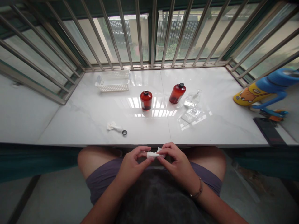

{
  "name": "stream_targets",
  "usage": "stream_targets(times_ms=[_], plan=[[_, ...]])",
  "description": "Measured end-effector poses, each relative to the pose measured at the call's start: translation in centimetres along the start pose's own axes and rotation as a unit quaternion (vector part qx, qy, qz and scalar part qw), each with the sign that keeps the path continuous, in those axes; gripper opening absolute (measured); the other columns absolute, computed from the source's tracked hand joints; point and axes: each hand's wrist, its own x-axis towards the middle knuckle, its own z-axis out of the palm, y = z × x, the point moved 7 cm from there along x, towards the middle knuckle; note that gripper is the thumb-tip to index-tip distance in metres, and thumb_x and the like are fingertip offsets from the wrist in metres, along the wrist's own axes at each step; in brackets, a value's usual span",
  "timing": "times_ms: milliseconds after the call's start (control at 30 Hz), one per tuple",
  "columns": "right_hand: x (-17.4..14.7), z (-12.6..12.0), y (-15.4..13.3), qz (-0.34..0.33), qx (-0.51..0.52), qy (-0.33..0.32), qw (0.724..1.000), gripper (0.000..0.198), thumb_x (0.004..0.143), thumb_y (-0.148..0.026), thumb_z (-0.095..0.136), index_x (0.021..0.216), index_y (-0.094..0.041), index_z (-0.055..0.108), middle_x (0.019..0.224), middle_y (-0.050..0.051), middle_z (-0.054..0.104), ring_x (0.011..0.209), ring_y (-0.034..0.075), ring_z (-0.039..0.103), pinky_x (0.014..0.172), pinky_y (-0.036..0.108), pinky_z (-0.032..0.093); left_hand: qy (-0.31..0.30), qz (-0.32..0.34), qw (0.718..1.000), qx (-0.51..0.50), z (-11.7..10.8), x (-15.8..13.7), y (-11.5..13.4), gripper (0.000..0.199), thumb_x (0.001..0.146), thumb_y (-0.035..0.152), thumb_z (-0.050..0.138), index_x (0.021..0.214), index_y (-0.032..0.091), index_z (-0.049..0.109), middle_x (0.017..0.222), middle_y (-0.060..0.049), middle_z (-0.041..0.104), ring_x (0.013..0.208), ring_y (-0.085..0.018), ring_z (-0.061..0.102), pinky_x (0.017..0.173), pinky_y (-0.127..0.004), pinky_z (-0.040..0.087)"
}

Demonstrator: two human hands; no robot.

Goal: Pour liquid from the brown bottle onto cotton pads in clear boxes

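Over my lap, just in front of the counter edge, my left hand [135,160] and my right hand [172,155] meet at a small white rolled tissue [152,154]. The left thumb and fingertips close on its left end. On the other end, the right thumb and fingers pinch it. A second twisted white tissue [114,127] lies on the counter, with a black round cap [124,133] at its right end. Farther back stand an uncapped red-brown bottle [146,101] holding some dark liquid and another such bottle [177,94] with a black cap.
Clear plastic packaging [191,113] lies right of the bottles on the white counter [81,115]. A white perforated basket [113,88] sits at the back left. At the right are a blue and yellow flask [252,91] and a dark phone [268,131]. Metal bars [137,34] line the window.
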Motion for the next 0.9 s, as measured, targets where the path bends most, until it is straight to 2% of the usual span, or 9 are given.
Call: stream_targets(times_ms=[100, 200, 333, 500, 567, 633, 733, 833, 900], plan=[[0.0, 0.1, 0.0, 0.005, 0.015, -0.006, 1.000, 0.016, 0.099, -0.040, 0.073, 0.103, -0.026, 0.079, 0.126, 0.010, 0.072, 0.119, 0.027, 0.068, 0.104, 0.041, 0.053, -0.012, 0.043, 0.997, 0.069, -0.1, 0.3, 0.5, 0.023, 0.083, 0.038, 0.089, 0.101, 0.024, 0.084, 0.095, -0.005, 0.082, 0.090, -0.025, 0.074, 0.084, -0.032, 0.053], [0.0, 0.7, 1.2, 0.072, 0.060, -0.042, 0.995, 0.023, 0.099, -0.047, 0.073, 0.104, -0.025, 0.077, 0.105, 0.006, 0.078, 0.096, 0.024, 0.072, 0.088, 0.038, 0.057, -0.016, 0.051, 0.998, 0.037, 0.1, 0.7, 0.4, 0.020, 0.088, 0.041, 0.083, 0.088, 0.021, 0.081, 0.093, -0.006, 0.079, 0.090, -0.023, 0.071, 0.083, -0.030, 0.052], [0.0, 1.4, 2.8, 0.141, 0.125, -0.065, 0.980, 0.033, 0.095, -0.053, 0.076, 0.107, -0.022, 0.077, 0.094, 0.004, 0.078, 0.085, 0.022, 0.071, 0.076, 0.034, 0.056, -0.052, -0.007, 0.998, -0.042, 1.0, 1.2, -0.5, 0.030, 0.089, 0.048, 0.082, 0.091, 0.018, 0.078, 0.088, -0.006, 0.079, 0.083, -0.022, 0.070, 0.077, -0.030, 0.051], [1.1, 0.5, 3.2, 0.118, 0.094, -0.090, 0.984, 0.035, 0.096, -0.049, 0.075, 0.120, -0.024, 0.079, 0.107, 0.005, 0.082, 0.099, 0.026, 0.075, 0.088, 0.038, 0.058, -0.029, 0.064, 0.995, 0.072, 0.5, 2.1, 0.8, 0.025, 0.092, 0.043, 0.079, 0.107, 0.023, 0.082, 0.103, -0.007, 0.083, 0.098, -0.026, 0.075, 0.091, -0.034, 0.053], [1.7, -1.9, 3.8, 0.114, 0.055, -0.023, 0.992, 0.034, 0.098, -0.052, 0.071, 0.114, -0.024, 0.080, 0.104, 0.005, 0.083, 0.093, 0.026, 0.075, 0.084, 0.037, 0.057, 0.006, 0.087, 0.991, 0.097, -0.4, 2.4, 1.1, 0.028, 0.091, 0.042, 0.081, 0.113, 0.025, 0.082, 0.107, -0.008, 0.083, 0.100, -0.027, 0.076, 0.095, -0.036, 0.054], [2.0, -5.9, 4.7, 0.109, -0.027, 0.106, 0.988, 0.036, 0.098, -0.055, 0.069, 0.113, -0.024, 0.078, 0.097, 0.006, 0.082, 0.084, 0.025, 0.073, 0.077, 0.037, 0.056, 0.039, 0.097, 0.988, 0.114, -1.8, 2.7, 0.8, 0.028, 0.090, 0.043, 0.081, 0.112, 0.025, 0.082, 0.105, -0.008, 0.084, 0.098, -0.026, 0.076, 0.094, -0.035, 0.055], [1.2, -12.4, 5.1, 0.060, -0.219, 0.312, 0.923, 0.036, 0.097, -0.054, 0.069, 0.112, -0.022, 0.077, 0.098, 0.009, 0.080, 0.085, 0.027, 0.073, 0.082, 0.039, 0.055, 0.079, 0.096, 0.982, 0.141, -4.6, 2.5, -0.7, 0.031, 0.091, 0.045, 0.079, 0.116, 0.026, 0.081, 0.102, -0.006, 0.084, 0.094, -0.025, 0.077, 0.088, -0.033, 0.057], [1.0, -15.7, 5.9, 0.013, -0.361, 0.364, 0.858, 0.032, 0.099, -0.046, 0.064, 0.110, -0.019, 0.076, 0.102, 0.013, 0.079, 0.093, 0.031, 0.073, 0.086, 0.042, 0.054, 0.118, 0.084, 0.967, 0.208, -8.6, 1.8, -3.0, 0.034, 0.094, 0.050, 0.075, 0.117, 0.026, 0.080, 0.104, -0.006, 0.084, 0.096, -0.026, 0.078, 0.088, -0.033, 0.059], [1.3, -16.3, 7.1, 0.001, -0.414, 0.355, 0.839, 0.028, 0.100, -0.041, 0.061, 0.109, -0.018, 0.075, 0.103, 0.014, 0.079, 0.095, 0.032, 0.073, 0.085, 0.041, 0.053, 0.133, 0.080, 0.950, 0.272, -11.5, 1.2, -4.8, 0.036, 0.096, 0.052, 0.069, 0.118, 0.026, 0.078, 0.111, -0.007, 0.084, 0.102, -0.028, 0.079, 0.092, -0.035, 0.060]])
